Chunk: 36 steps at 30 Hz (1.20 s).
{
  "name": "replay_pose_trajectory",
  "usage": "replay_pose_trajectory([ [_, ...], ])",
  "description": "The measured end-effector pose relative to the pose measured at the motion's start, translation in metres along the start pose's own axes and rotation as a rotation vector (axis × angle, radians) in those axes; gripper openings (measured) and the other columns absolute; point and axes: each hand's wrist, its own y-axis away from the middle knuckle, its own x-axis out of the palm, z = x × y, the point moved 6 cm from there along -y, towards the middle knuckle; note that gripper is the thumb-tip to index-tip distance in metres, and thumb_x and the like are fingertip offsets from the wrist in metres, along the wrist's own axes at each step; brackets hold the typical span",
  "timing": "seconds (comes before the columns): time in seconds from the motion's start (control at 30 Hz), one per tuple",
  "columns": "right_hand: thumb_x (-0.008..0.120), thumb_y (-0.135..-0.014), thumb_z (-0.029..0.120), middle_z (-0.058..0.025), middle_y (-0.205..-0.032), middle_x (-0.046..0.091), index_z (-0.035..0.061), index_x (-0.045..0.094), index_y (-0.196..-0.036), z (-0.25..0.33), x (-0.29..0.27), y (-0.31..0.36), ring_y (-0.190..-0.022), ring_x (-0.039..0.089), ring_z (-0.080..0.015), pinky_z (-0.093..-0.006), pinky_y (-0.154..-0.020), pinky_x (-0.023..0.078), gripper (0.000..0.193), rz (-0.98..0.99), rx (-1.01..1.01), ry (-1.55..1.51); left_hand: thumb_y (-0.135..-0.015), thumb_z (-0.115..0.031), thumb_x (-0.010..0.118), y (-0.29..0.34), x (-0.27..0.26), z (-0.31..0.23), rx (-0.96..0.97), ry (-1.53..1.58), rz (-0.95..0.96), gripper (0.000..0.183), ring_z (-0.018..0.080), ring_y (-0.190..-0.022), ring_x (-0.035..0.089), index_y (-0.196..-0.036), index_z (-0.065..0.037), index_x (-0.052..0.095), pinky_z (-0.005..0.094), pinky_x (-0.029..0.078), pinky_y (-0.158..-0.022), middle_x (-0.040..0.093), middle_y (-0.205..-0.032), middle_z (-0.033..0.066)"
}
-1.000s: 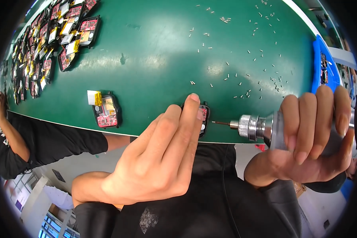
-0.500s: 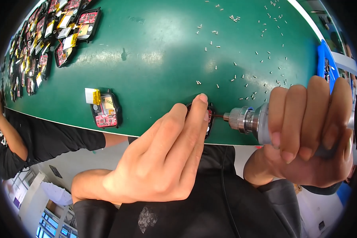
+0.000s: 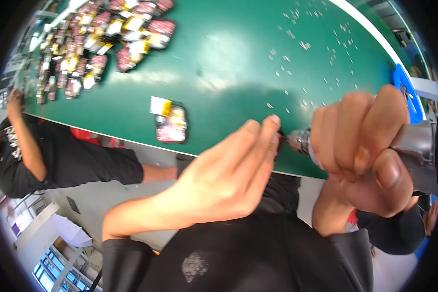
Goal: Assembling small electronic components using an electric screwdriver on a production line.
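My right hand [image 3: 360, 141] wraps round a grey electric screwdriver [image 3: 416, 141] held lying nearly level. Its metal nose points left, toward my left fingertips. My left hand [image 3: 231, 175] lies over a small black device casing [image 3: 280, 133] near the table's front edge, with fingers pressed together and gripping it. Most of that casing is hidden behind the fingers, and blur hides whether the bit touches a screw. Left of my hand rests another open casing [image 3: 172, 127] with a red circuit board; a white battery with yellow tape [image 3: 160, 105] sticks out at its upper left corner.
Several similar open casings [image 3: 100, 36] are heaped at the far left of the green table [image 3: 219, 68]. Loose small screws [image 3: 304, 46] lie scattered across its right side. A blue bin [image 3: 402, 80] stands at the right edge. Other people [image 3: 27, 146] sit at left and right.
The view has shifted, so the table things appear further right. My right hand has turned on the screwdriver, its thumb now showing in front. My left hand still covers the casing.
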Motion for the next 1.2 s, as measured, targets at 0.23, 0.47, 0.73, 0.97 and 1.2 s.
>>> replay_pose_trajectory([
  [0.23,0.058,-0.085,0.014,-0.0024,-0.062,0.045,0.004,0.047,-0.086,-0.001,-0.015,0.014,-0.045,0.041,-0.0112,-0.0258,-0.048,0.037,0.015,-0.128,-0.173,-0.305,-0.065,-0.004,0.063,0.008,-0.012,0.01,-0.065,0.115,0.043,0.042,0.031,-0.094,0.059,-0.106,0.009,0.061,0.0394,0.051,-0.083,0.059,-0.115,0.0223],
  [0.47,0.053,-0.086,0.013,-0.0024,-0.059,0.039,0.0067,0.041,-0.082,0.001,-0.047,0.067,-0.043,0.038,-0.0115,-0.0277,-0.049,0.037,0.015,-0.42,-0.248,-0.541,-0.082,0.003,0.06,0.039,-0.106,0.16,-0.55,-0.424,-0.281,0.035,0.0323,-0.105,0.057,-0.118,0.0,0.06,0.0396,0.046,-0.09,0.063,-0.115,0.0149],
  [0.73,0.049,-0.084,0.017,-0.0021,-0.057,0.04,0.0064,0.046,-0.085,-0.04,-0.035,0.074,-0.045,0.039,-0.0131,-0.031,-0.051,0.037,0.011,-0.502,-0.094,-0.652,-0.085,0.0,0.06,0.005,-0.08,0.173,-0.476,-0.44,-0.202,0.031,0.0335,-0.113,0.055,-0.117,0.0,0.061,0.0404,0.042,-0.098,0.061,-0.121,0.0152],
  [0.97,0.049,-0.085,0.015,-0.003,-0.058,0.042,0.0054,0.047,-0.087,-0.043,-0.041,0.081,-0.047,0.042,-0.0147,-0.0316,-0.053,0.037,0.01,-0.454,-0.102,-0.704,-0.079,-0.001,0.065,-0.108,0.006,0.142,-0.194,-0.092,-0.064,0.019,0.0298,-0.095,0.058,-0.097,0.003,0.062,0.0398,0.051,-0.079,0.059,-0.101,0.0119],
  [1.2,0.05,-0.086,0.013,-0.0043,-0.059,0.043,0.0047,0.049,-0.089,-0.042,-0.043,0.08,-0.048,0.043,-0.0156,-0.0327,-0.056,0.038,0.008,-0.423,-0.133,-0.812,-0.076,0.002,0.065,-0.126,0.029,0.147,-0.081,-0.242,0.079,0.018,0.0292,-0.089,0.06,-0.093,0.003,0.064,0.0379,0.052,-0.073,0.059,-0.095,0.0114],
])
